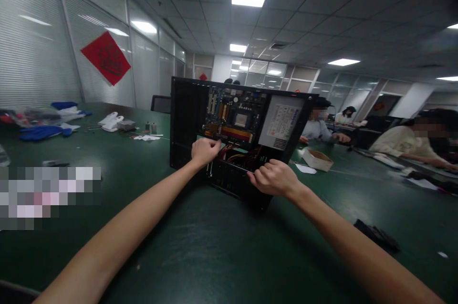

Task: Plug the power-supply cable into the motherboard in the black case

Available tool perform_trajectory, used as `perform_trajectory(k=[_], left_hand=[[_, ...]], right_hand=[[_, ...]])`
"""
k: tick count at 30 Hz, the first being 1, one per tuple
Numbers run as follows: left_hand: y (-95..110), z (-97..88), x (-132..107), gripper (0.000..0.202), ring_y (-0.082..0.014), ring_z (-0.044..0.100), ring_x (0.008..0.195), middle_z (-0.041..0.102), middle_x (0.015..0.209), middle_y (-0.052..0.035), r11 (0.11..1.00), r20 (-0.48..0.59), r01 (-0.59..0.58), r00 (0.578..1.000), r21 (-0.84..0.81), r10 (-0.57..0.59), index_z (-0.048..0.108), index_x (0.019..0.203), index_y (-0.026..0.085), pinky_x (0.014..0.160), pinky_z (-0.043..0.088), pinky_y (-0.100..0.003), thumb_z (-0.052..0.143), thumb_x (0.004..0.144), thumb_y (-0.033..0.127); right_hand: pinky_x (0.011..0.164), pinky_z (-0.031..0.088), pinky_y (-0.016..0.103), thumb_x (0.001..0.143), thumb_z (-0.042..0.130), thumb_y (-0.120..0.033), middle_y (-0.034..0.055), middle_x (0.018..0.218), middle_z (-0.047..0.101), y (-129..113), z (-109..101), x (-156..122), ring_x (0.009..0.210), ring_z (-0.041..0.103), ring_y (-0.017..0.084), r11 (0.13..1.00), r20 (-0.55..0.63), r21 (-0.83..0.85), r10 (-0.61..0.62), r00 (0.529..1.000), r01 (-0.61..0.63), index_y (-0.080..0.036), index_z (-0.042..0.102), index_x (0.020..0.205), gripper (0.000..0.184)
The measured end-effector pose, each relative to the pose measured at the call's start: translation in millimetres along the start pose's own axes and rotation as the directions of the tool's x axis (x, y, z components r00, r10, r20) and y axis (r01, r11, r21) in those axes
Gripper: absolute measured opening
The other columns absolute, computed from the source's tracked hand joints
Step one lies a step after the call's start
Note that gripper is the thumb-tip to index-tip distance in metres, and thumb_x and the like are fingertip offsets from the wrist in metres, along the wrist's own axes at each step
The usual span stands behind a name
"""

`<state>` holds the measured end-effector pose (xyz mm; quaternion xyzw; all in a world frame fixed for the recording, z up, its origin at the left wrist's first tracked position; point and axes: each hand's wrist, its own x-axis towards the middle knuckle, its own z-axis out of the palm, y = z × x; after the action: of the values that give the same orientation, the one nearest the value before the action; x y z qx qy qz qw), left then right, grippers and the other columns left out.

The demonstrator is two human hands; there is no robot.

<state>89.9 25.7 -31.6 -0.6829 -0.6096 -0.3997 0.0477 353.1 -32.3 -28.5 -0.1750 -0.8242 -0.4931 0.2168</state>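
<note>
An open black computer case stands on the table before me, its open side facing me. Inside are a motherboard with a bare processor, a silver power supply at upper right and a bundle of coloured cables below the board. My left hand is closed at the lower left of the board, fingertips near the cables; what they pinch is hidden. Curled closed, my right hand has its thumb and finger at the metal frame bar along the case's lower front.
On the green table are blue gloves, a white plastic bag and small metal parts at left. A small white box and a black cloth-like item lie at right. Several people sit beyond, on the right.
</note>
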Motion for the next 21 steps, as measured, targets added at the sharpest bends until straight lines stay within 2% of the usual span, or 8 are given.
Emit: perform_trajectory(k=[2, 5, 8, 12, 14, 17, 21], left_hand=[[-5.2, -0.4, 8.3, 0.056, -0.023, 0.07, 0.078, 0.076, 0.074, -0.0077, 0.996, 0.004, 0.058, 0.998, -0.067, -0.058, 0.08, 0.071, 0.022, 0.061, 0.033, -0.03, 0.043, 0.095, 0.056], [-17.3, -2.5, 20.7, 0.057, -0.0238, 0.069, 0.077, 0.074, 0.071, -0.0066, 0.986, 0.022, 0.111, 0.994, -0.126, -0.109, 0.078, 0.068, 0.023, 0.062, 0.033, -0.03, 0.043, 0.094, 0.059], [-33.1, -5.0, 31.9, 0.059, -0.023, 0.066, 0.071, 0.071, 0.066, -0.0062, 0.981, 0.041, 0.112, 0.993, -0.159, -0.107, 0.075, 0.064, 0.021, 0.062, 0.032, -0.031, 0.044, 0.093, 0.061], [-57.0, -6.1, 44.8, 0.061, -0.019, 0.058, 0.06, 0.064, 0.057, -0.0055, 0.966, 0.075, 0.047, 0.997, -0.254, -0.029, 0.071, 0.059, 0.017, 0.059, 0.032, -0.03, 0.044, 0.092, 0.062], [-69.7, -5.6, 51.3, 0.061, -0.0161, 0.052, 0.054, 0.06, 0.053, -0.0043, 0.943, 0.076, 0.007, 0.997, -0.334, 0.02, 0.068, 0.058, 0.015, 0.056, 0.031, -0.028, 0.045, 0.09, 0.062], [-87.1, -6.3, 60.3, 0.06, -0.0128, 0.043, 0.05, 0.051, 0.047, -0.0015, 0.909, 0.079, -0.033, 0.994, -0.417, 0.073, 0.064, 0.056, 0.014, 0.053, 0.028, -0.027, 0.047, 0.087, 0.062], [-101.1, -17.3, 67.5, 0.054, -0.0116, 0.041, 0.051, 0.05, 0.049, -0.0003, 0.914, 0.065, -0.073, 0.992, -0.398, 0.107, 0.063, 0.057, 0.013, 0.052, 0.027, -0.026, 0.048, 0.085, 0.057]], right_hand=[[0.057, 0.026, 0.034, 0.098, 0.055, -0.028, 0.0051, 0.049, 0.062, -8.1, -1.5, 9.6, 0.044, 0.056, 0.016, 1.0, 0.035, -0.027, 0.013, 0.999, -0.012, -0.017, 0.062, 0.052, 0.047], [0.054, 0.025, 0.034, 0.1, 0.051, -0.032, 0.0092, 0.053, 0.066, -24.6, -8.6, 30.5, 0.046, 0.06, 0.019, 0.997, 0.175, -0.026, 0.069, 0.982, -0.066, -0.015, 0.065, 0.055, 0.05], [0.053, 0.027, 0.032, 0.104, 0.045, -0.037, 0.0133, 0.059, 0.07, -44.0, -20.3, 58.6, 0.052, 0.066, 0.022, 0.992, 0.351, 0.016, 0.113, 0.93, -0.127, -0.012, 0.069, 0.062, 0.054], [0.056, 0.038, 0.032, 0.107, 0.039, -0.038, 0.0157, 0.068, 0.073, -69.0, -34.8, 99.7, 0.06, 0.071, 0.024, 0.97, 0.517, 0.095, 0.144, 0.844, -0.224, -0.01, 0.074, 0.07, 0.057], [0.059, 0.042, 0.032, 0.107, 0.039, -0.035, 0.0154, 0.071, 0.074, -81.1, -37.8, 119.8, 0.063, 0.072, 0.024, 0.954, 0.555, 0.124, 0.161, 0.816, -0.273, -0.009, 0.076, 0.075, 0.055], [0.061, 0.047, 0.031, 0.107, 0.04, -0.027, 0.015, 0.071, 0.074, -98.9, -35.8, 149.3, 0.065, 0.073, 0.023, 0.933, 0.566, 0.16, 0.181, 0.805, -0.323, -0.008, 0.078, 0.083, 0.049], [0.062, 0.051, 0.031, 0.103, 0.04, -0.014, 0.0143, 0.076, 0.076, -119.3, -28.5, 187.8, 0.068, 0.073, 0.022, 0.915, 0.588, 0.211, 0.163, 0.792, -0.345, -0.009, 0.078, 0.089, 0.042]])
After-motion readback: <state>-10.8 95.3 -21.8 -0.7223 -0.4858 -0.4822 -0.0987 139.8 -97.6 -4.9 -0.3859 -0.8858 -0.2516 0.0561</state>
